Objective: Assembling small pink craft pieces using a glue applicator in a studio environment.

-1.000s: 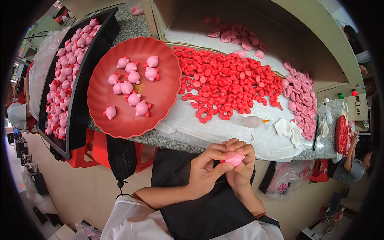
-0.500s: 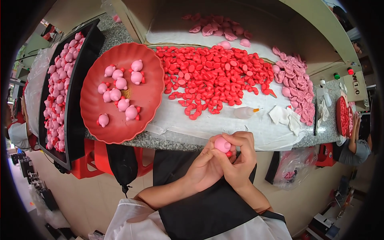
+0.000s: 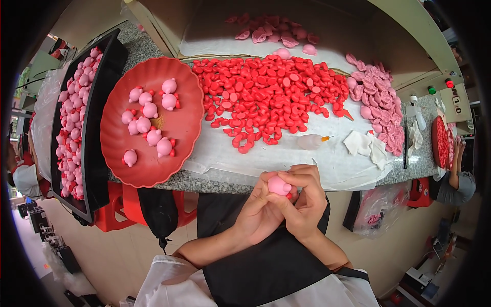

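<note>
Just off the table's front edge, my left hand (image 3: 254, 209) and my right hand (image 3: 307, 207) pinch a round pink toy piece (image 3: 278, 185) between them. It has a small nub, and a red bit shows at its lower right, under my right fingers. My right thumb and forefinger grip its right side, while my left fingers close round its left. Beyond the hands lies a broad heap of small red curved pieces (image 3: 271, 97). At the left, a scalloped red plate (image 3: 176, 135) holds several pink balls with red parts attached (image 3: 163, 147).
A black tray (image 3: 99, 110) of pink-and-red pieces stands far left. A squeeze bottle (image 3: 309, 141) with an orange tip lies near a white cloth (image 3: 365, 148). Pink shells (image 3: 381, 105) are piled at right, more (image 3: 271, 28) under the shelf. Other people work at both sides.
Both hands have moved slightly left with the pink piece. The piece is turned a little, its nub now pointing more to the right.
</note>
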{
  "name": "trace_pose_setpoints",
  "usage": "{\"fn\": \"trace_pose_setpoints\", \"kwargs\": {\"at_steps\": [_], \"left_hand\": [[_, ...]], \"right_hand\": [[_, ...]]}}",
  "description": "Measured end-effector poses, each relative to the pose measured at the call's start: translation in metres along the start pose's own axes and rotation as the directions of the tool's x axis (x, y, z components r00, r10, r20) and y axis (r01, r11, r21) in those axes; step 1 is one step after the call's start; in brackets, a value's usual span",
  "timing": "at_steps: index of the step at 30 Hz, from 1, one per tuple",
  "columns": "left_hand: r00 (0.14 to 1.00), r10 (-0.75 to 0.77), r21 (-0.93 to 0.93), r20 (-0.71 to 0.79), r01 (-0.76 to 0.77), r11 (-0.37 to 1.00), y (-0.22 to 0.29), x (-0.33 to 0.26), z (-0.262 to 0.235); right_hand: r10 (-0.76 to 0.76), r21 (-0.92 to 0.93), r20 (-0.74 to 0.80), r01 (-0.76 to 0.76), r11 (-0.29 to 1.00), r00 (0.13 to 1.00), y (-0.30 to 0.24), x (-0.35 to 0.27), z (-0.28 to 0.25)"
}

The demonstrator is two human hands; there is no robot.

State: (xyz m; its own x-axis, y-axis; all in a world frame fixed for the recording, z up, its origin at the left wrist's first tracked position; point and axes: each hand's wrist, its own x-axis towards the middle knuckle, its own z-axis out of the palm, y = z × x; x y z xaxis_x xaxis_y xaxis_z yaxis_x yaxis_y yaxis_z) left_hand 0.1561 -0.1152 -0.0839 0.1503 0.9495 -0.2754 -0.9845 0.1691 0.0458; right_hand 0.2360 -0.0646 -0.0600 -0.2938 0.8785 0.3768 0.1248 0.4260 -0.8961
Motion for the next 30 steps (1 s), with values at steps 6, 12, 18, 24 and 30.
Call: {"fn": "trace_pose_setpoints", "kwargs": {"at_steps": [6,12,18,24,30], "left_hand": [[0.995,-0.085,-0.089,0.061,0.09,0.992,0.004,0.0,-0.004],[0.953,-0.073,-0.393,0.293,0.19,0.9,0.004,0.009,-0.016],[0.97,-0.045,-0.396,0.238,0.14,0.908,0.004,0.006,-0.012],[0.987,0.099,-0.01,0.125,-0.098,0.995,0.002,0.004,-0.007],[0.915,0.315,0.357,0.253,-0.391,0.848,0.009,-0.002,-0.006]], "right_hand": [[-0.125,-0.198,-0.004,0.122,0.973,0.992,-0.001,0.003,0.006],[-0.099,-0.395,0.109,0.134,0.909,0.989,-0.009,0.011,0.003],[-0.07,-0.26,0.118,0.099,0.96,0.991,-0.012,0.01,0.0],[0.241,0.38,0.119,-0.268,0.885,0.963,-0.011,-0.003,-0.001],[0.269,0.716,0.217,-0.34,0.61,0.938,-0.004,-0.006,-0.003]]}}
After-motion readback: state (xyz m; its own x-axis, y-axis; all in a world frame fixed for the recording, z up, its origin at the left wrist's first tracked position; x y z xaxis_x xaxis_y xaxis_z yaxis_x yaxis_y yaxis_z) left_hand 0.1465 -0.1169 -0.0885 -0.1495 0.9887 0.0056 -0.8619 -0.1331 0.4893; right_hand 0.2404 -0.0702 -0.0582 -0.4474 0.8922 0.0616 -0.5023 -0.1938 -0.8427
